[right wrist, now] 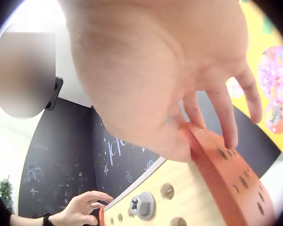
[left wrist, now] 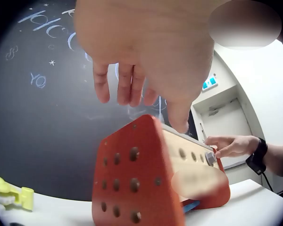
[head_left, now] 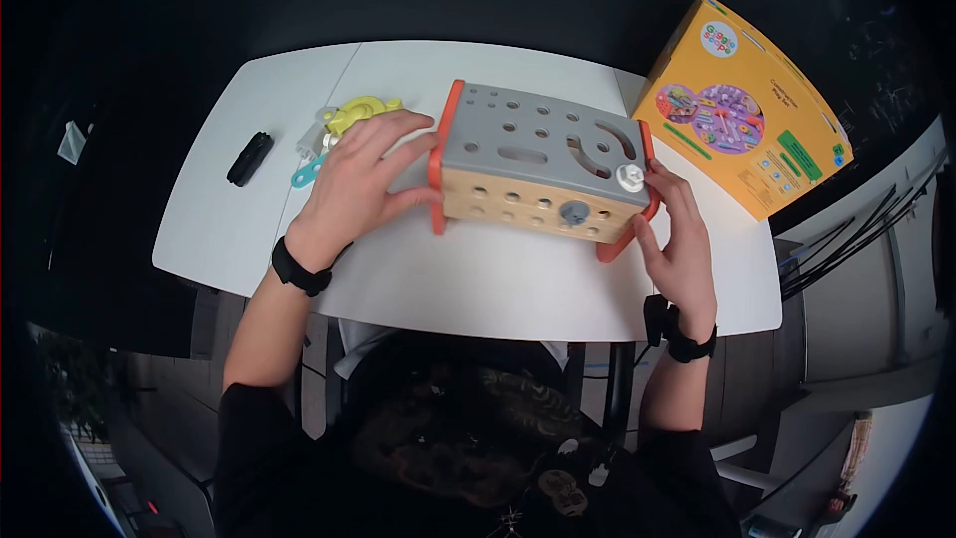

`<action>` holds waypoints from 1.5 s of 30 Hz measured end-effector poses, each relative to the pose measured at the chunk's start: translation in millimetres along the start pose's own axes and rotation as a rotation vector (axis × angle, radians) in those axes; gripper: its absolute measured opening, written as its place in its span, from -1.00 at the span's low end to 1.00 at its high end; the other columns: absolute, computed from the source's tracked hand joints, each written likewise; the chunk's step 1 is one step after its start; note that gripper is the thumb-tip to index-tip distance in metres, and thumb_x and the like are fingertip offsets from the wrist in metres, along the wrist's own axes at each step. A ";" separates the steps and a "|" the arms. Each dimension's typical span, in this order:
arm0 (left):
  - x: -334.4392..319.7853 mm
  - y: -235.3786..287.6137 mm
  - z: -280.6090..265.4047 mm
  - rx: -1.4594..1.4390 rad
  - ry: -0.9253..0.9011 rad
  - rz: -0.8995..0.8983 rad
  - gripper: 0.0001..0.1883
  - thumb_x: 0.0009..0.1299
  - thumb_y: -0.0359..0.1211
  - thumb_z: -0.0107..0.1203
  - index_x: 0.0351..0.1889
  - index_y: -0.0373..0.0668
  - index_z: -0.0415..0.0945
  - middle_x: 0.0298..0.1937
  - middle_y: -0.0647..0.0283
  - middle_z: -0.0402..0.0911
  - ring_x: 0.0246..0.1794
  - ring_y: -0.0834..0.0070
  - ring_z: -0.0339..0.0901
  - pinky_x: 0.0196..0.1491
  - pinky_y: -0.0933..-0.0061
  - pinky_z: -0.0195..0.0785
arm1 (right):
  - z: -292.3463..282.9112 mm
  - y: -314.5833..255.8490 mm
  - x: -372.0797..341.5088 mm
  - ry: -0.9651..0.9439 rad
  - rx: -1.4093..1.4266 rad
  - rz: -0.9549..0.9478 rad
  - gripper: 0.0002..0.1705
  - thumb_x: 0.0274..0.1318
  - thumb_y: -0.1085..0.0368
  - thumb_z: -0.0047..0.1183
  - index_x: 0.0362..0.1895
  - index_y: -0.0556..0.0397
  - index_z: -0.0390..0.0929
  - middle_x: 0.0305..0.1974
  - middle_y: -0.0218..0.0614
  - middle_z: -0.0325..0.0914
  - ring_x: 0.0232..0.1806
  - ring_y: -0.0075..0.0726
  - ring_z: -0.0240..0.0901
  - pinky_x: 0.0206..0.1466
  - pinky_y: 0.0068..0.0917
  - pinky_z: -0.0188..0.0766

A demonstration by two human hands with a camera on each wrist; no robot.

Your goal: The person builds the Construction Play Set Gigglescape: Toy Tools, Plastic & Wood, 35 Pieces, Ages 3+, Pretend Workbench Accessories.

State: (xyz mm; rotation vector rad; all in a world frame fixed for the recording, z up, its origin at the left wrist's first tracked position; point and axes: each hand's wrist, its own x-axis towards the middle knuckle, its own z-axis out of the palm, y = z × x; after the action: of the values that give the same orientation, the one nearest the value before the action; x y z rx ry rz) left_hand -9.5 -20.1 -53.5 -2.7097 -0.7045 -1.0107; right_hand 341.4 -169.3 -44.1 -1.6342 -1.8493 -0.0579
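Observation:
A toy workbench box with a grey perforated top [head_left: 518, 130], a pale wood front and red end panels [left wrist: 132, 174] stands on the table. The left hand [head_left: 360, 174] is at its left end, fingers spread and fairly straight, fingertips by the red panel's top edge. At the other end the right hand [head_left: 682, 244] holds the red panel [right wrist: 217, 169] between thumb and fingers. A white knob [head_left: 630, 177] sits on the top's right front corner, near the right fingertips. In the front face is a grey bolt head [right wrist: 143, 205].
Yellow toy pieces [head_left: 357, 114] and a teal strip [head_left: 307, 172] lie behind and beside the left hand. A black object [head_left: 250, 158] rests farther left on the white table [head_left: 448, 294]. The yellow packaging box [head_left: 747, 110] stands at the back right.

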 end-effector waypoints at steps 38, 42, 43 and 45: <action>17.5 23.5 19.5 -0.931 -0.180 -0.471 -0.27 0.09 -0.60 0.42 0.29 -0.06 0.51 0.30 0.19 0.45 0.29 0.33 0.47 0.35 0.28 0.43 | -8.3 23.4 41.7 0.217 0.759 0.338 -0.41 0.40 0.19 0.09 0.40 0.17 0.35 0.08 -0.22 0.59 0.06 -0.38 0.52 0.14 -0.42 0.44; 9.7 22.7 26.2 -1.157 -0.249 -0.632 -0.37 0.28 -0.60 0.28 0.35 -0.11 0.44 0.18 0.28 0.48 0.18 0.49 0.50 0.29 0.34 0.47 | -4.3 28.1 40.8 0.143 0.805 0.436 -0.44 0.43 0.29 -0.03 0.46 0.08 0.28 0.22 -0.20 0.50 0.22 -0.35 0.43 0.29 -0.38 0.34; 7.7 22.6 26.9 -1.157 -0.250 -0.635 -0.37 0.28 -0.60 0.28 0.35 -0.11 0.44 0.18 0.28 0.48 0.18 0.49 0.50 0.29 0.34 0.47 | -3.0 28.9 40.0 0.128 0.826 0.448 -0.44 0.45 0.32 -0.07 0.48 0.06 0.26 0.25 -0.20 0.47 0.25 -0.35 0.41 0.33 -0.37 0.31; 2.9 22.9 29.1 -1.135 -0.278 -0.611 -0.43 0.34 -0.57 0.25 0.34 -0.14 0.43 0.07 0.33 0.48 0.12 0.58 0.48 0.22 0.41 0.49 | -0.7 26.0 39.1 0.114 0.839 0.460 -0.44 0.45 0.34 -0.11 0.49 0.05 0.24 0.26 -0.20 0.46 0.25 -0.35 0.40 0.33 -0.38 0.30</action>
State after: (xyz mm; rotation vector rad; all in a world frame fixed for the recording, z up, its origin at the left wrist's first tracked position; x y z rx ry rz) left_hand 20.2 -30.1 -73.5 -3.7504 -1.4044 -1.5148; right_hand 365.0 -130.0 -34.0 -1.3413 -1.1159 0.7093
